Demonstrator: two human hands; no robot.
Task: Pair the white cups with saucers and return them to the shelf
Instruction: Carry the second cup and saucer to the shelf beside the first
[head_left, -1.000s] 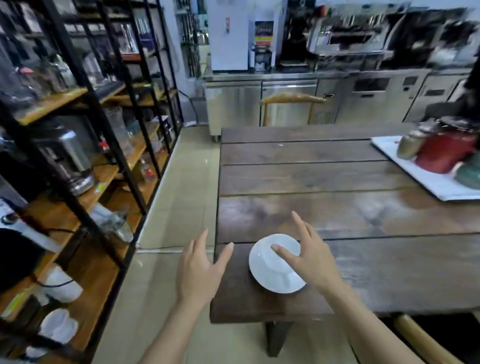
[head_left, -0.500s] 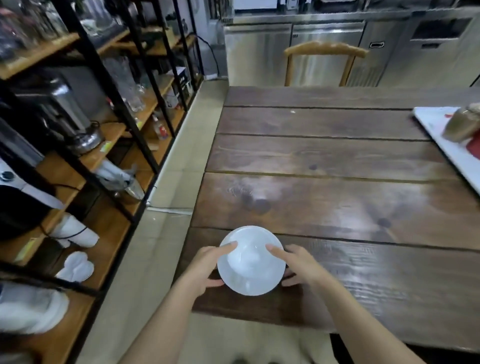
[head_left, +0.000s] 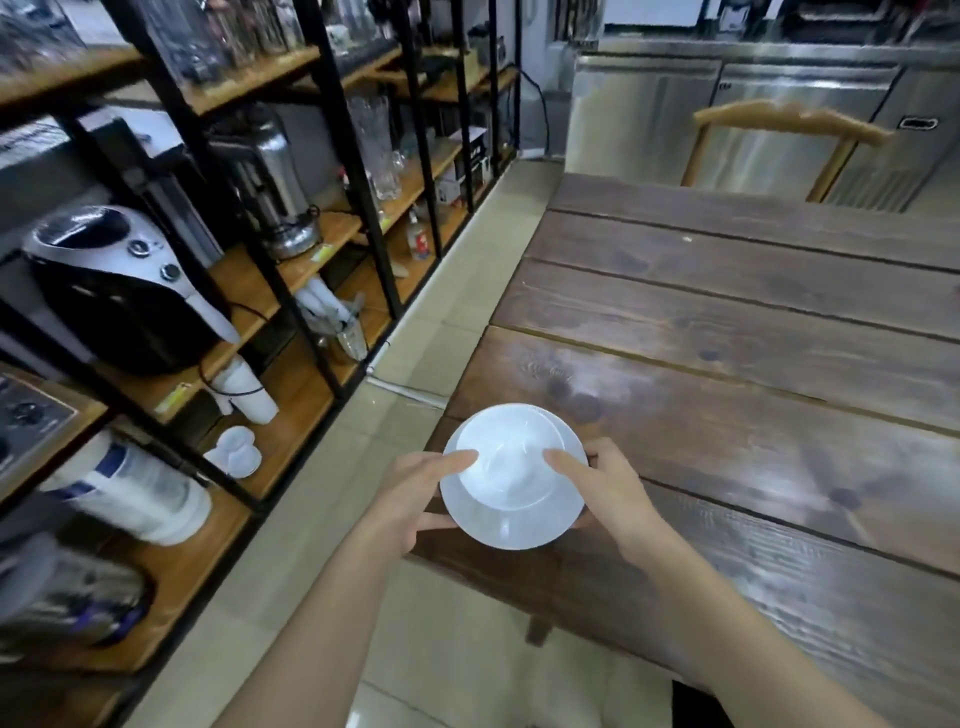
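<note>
Your two hands hold one white cup seated on its saucer, at the near left corner of the wooden counter. Your left hand takes the saucer's left edge: the thumb lies over the top and reaches the cup's rim, and a finger shows beneath the saucer. Your right hand mirrors this on the right edge, thumb on the cup's rim, fingers curled around the saucer's outer side. Both grips are closed on the cup-and-saucer set. The cup sits upright and slightly toward the far side of the saucer. The set appears raised just clear of the counter, though the blur at its underside leaves this uncertain.

To your left stands the shelf, black frame with wooden boards. On its lower board lie further white pieces, too indistinct to identify. A black and silver appliance occupies the board above.
</note>
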